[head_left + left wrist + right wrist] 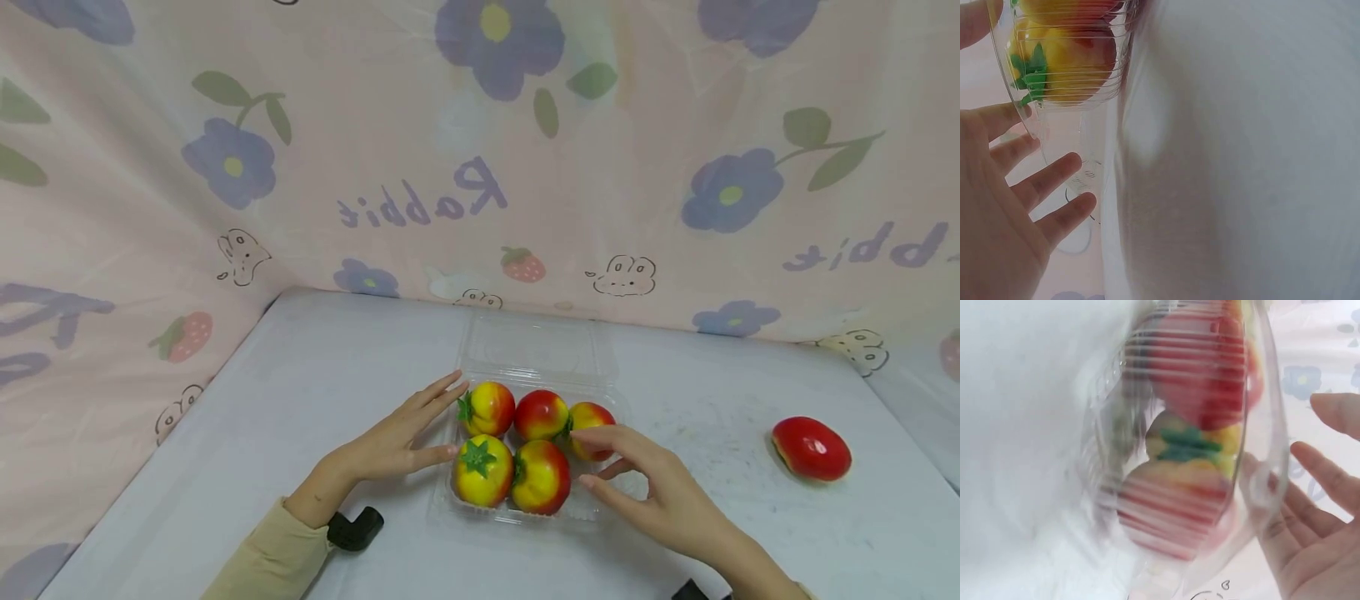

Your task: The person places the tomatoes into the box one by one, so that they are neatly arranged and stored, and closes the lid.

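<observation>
A clear plastic clamshell box [517,515] lies on the table with its lid [536,346] folded back. Several red-and-yellow fruits with green leafy tops sit inside: three in the back row, among them a mostly red one [540,414], and two in front, one [482,471] with its green top facing up. My left hand [393,440] is at the box's left side, fingers spread, fingertips right at the rim in the left wrist view. Over the right side, my right hand [663,490] has thumb and fingers apart, fingertips overlapping the back-right fruit [592,415]. Nothing is gripped in either hand.
A glossy red fruit [812,450] lies alone on the white table [712,375], right of the box. Behind and to the left hangs a pink curtain [585,183] printed with flowers and mirrored lettering. A black strap piece [356,529] sits at my left wrist.
</observation>
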